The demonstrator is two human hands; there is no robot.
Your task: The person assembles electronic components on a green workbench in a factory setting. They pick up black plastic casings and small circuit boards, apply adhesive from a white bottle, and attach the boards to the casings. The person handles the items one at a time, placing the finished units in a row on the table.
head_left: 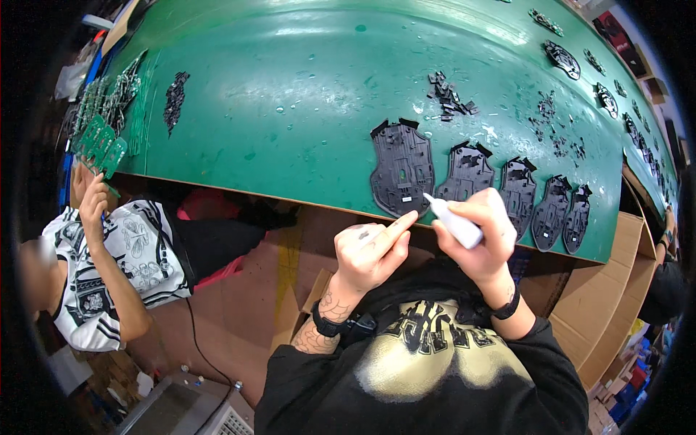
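Observation:
My right hand (487,230) grips a small white squeeze bottle (458,225), its narrow nozzle tilted up and left toward the nearest black plastic shell (402,168). That shell looks like a computer mouse base and lies at the table's front edge. My left hand (368,250) has its index finger stretched out, the tip close to the shell's lower edge; whether it touches cannot be told. The thumb is out too, the other fingers are curled, and nothing shows in the hand. Another shell (467,174) lies to the right, partly behind my right hand.
Further right are several more shells (518,192) in a row. Small black parts (451,98) lie in piles on the green table (290,87), another heap (175,101) at left. A person (116,261) at left holds green circuit boards (100,147). Cardboard boxes (598,312) stand at lower right.

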